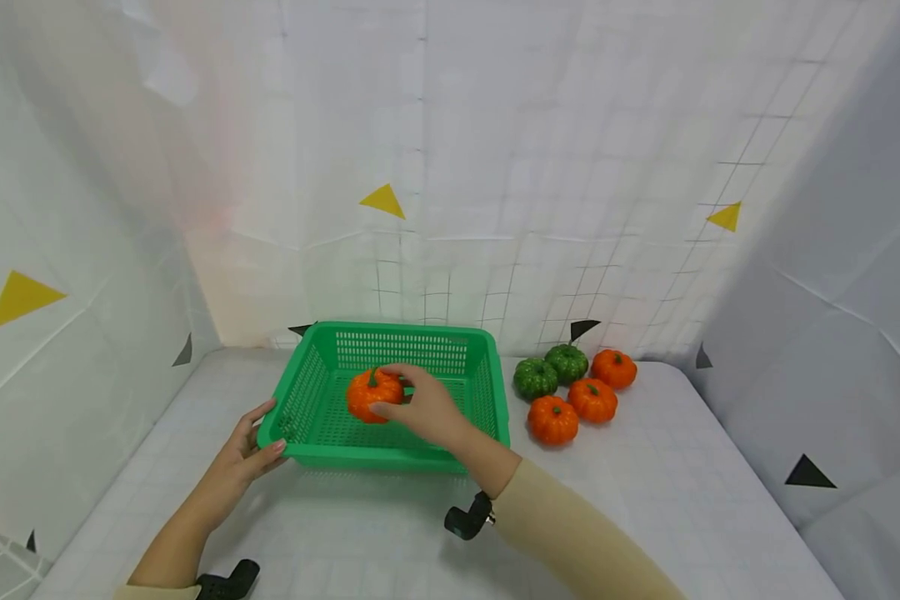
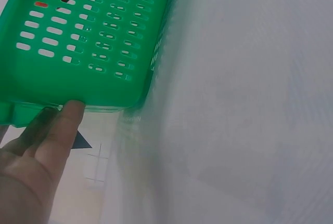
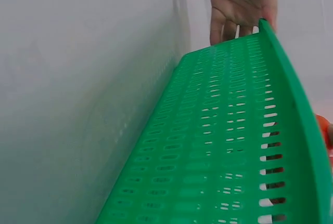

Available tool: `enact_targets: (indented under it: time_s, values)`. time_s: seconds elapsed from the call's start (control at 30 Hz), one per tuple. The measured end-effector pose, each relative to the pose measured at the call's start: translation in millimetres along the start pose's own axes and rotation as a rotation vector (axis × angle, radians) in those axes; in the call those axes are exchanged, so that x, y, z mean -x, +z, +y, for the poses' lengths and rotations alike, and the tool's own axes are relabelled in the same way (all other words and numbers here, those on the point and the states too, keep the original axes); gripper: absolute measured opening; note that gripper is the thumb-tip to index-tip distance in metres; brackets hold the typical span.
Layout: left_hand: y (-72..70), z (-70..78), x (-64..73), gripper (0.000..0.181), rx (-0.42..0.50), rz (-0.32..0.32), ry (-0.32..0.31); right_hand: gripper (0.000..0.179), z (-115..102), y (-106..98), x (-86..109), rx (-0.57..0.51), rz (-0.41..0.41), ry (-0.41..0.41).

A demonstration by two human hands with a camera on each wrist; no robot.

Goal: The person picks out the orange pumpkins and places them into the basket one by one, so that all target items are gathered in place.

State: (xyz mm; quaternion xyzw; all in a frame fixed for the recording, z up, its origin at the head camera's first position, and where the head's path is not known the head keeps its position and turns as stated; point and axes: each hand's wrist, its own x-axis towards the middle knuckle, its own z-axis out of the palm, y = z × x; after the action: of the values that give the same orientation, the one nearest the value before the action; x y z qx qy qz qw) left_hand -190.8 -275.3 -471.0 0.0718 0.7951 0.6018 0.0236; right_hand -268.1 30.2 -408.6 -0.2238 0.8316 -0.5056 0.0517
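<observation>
A green plastic basket (image 1: 390, 455) with slotted walls stands on the table. My left hand (image 1: 242, 454) holds its front left corner, the thumb at the rim and the fingers along the outer left side; the left wrist view shows fingers (image 2: 65, 125) against the wall. Above the basket floor, my right hand (image 1: 429, 407) grips a small orange pumpkin (image 1: 367, 396) with a green stem between thumb and fingers. Only a bit of that pumpkin (image 3: 322, 124) shows past the rim in the right wrist view. I cannot tell whether its underside touches the floor of the basket.
Right of the basket sit two green pumpkins (image 1: 536, 379) and three orange pumpkins (image 1: 553, 421), grouped close together. The white-covered table (image 1: 645, 500) is bounded by white sheet walls (image 1: 495, 167) at the back and both sides.
</observation>
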Motion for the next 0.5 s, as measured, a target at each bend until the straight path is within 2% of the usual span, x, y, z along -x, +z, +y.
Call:
enact_targets:
  time_s: [0.23, 0.5]
  values:
    - [0.2, 0.7, 0.5, 0.075, 0.004, -0.001, -0.004, 0.057, 2, 10, -14.7, 0.058, -0.015, 0.014]
    - [-0.1, 2.1, 0.9, 0.074, 0.026, -0.007, 0.000, 0.055, -3, 21, -33.3, 0.117, -0.069, 0.053]
